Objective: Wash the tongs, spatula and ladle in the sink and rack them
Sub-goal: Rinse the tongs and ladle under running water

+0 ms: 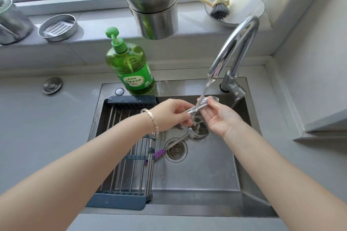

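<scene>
Both hands are over the steel sink [199, 178], holding a slim shiny metal utensil [200, 108] under the water stream [206, 88] from the faucet [236, 43]. It looks like the tongs, though water blurs it. My left hand [172, 112] pinches its near end. My right hand [219, 116] cradles the far end, thumb pressed on top. A second utensil with a purple handle [158, 154] lies on the sink floor, its steel head [199, 132] below my hands. The roll-up rack [122, 184] spans the sink's left side and carries nothing.
A green dish soap bottle [131, 67] stands on the sink's back edge. The drain strainer [175, 150] is mid-sink. On the windowsill sit stacked steel pots [150, 2], a dish brush [219, 10] and a round steel dish [58, 28]. Grey countertop lies on both sides.
</scene>
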Available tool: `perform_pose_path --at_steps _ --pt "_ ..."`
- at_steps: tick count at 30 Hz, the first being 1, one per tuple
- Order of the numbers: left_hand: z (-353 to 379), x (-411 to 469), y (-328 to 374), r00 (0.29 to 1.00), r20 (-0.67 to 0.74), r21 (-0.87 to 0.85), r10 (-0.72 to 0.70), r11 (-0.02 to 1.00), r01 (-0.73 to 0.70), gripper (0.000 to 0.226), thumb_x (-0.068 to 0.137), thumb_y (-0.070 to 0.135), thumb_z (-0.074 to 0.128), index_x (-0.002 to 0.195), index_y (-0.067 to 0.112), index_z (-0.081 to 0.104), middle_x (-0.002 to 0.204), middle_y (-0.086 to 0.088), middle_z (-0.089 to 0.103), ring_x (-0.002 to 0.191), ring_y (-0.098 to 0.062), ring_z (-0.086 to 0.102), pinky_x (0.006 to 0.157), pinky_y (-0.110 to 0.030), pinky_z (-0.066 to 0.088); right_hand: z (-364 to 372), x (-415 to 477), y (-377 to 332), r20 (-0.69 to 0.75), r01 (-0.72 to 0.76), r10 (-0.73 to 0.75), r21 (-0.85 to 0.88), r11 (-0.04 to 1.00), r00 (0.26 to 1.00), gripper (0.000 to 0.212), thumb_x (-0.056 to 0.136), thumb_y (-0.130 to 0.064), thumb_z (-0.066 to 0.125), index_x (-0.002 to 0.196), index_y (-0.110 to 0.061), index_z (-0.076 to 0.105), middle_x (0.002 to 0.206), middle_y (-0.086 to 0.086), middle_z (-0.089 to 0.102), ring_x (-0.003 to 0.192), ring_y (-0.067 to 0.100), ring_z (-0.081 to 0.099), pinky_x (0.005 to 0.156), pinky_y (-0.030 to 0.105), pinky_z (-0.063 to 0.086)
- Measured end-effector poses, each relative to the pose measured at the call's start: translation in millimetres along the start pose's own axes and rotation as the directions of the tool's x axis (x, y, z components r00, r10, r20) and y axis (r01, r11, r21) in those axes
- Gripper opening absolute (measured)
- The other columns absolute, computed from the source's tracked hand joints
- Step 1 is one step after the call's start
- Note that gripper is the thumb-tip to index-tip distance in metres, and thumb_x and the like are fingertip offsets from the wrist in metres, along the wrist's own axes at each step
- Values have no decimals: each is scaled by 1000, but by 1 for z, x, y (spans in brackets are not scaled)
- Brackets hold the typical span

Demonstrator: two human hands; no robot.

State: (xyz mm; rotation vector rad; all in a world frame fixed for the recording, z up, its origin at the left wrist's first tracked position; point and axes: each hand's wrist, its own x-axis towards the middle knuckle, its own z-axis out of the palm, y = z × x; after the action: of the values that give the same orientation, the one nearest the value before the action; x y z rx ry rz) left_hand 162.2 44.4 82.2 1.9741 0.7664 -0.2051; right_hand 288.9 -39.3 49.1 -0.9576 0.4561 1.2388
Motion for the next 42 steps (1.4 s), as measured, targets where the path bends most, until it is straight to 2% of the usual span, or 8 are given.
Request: perform_pose_path --at_steps 7,13,21,23,26,30,35,42 --pt "-2 -40 -34 981 -114 231 -156 956 179 15 93 30 48 99 19 57 75 8 55 52 -1 44 48 -15 36 20 -4 37 5 38 -39 -331 943 999 19 92 -23 55 85 -5 59 83 14 69 72 22 70 60 29 59" --pt "18 -43 -40 937 -200 -86 -288 957 276 22 99 22 32 102 6 46 91 -7 59 81 -24 62 61 -32 55 -7 -6 33 18 196 -290 -776 599 957 22 88 -4 55 108 1 63 88 9 67 88 23 66 88 37 54" --pt "45 -10 -13 784 126 -879 -607 298 372 20 101 15 28 95 1 41 91 -24 63 33 -21 59 29 -12 37 -31 -4 39 -313 12 -214 -540 841 925 51 85 -27 64 126 -1 47 120 7 51 107 20 48 103 33 35" --pt "52 -2 -9 772 184 -912 -608 188 365 29 102 21 26 82 4 40 79 -22 61 28 -17 55 28 -7 27 -27 -3 34 -231 21 -118 -386 922 966 56 85 -30 64 128 -2 43 129 14 50 111 25 53 103 35 40" --pt "57 8 -4 789 303 -905 -535 97 414 36 102 26 25 77 7 44 59 -9 51 22 -5 37 26 -6 18 -12 -8 25 40 -100 112 -240 966 993 40 88 -42 56 99 -4 46 93 22 62 85 31 62 90 40 48" --pt "51 11 -5 830 363 -867 -423 174 468 36 100 35 27 78 14 47 48 0 40 22 -1 24 24 -6 15 -1 -2 18 62 -95 117 -285 954 991 39 86 -42 58 88 -4 51 89 12 61 84 21 61 97 37 45" --pt "41 1 -6 885 354 -779 -301 429 457 47 90 60 32 76 18 47 39 10 27 26 1 21 29 -5 16 15 6 21 -55 -31 7 -448 893 998 33 80 -39 68 70 -12 52 51 -2 55 39 9 55 48 24 50" --pt "50 4 -7 904 99 -551 -416 734 398 53 90 59 35 56 18 37 36 8 30 27 -7 27 34 -10 23 24 12 30 -126 89 -184 -540 837 975 40 84 -42 63 68 -7 53 58 3 58 42 11 59 57 27 58"
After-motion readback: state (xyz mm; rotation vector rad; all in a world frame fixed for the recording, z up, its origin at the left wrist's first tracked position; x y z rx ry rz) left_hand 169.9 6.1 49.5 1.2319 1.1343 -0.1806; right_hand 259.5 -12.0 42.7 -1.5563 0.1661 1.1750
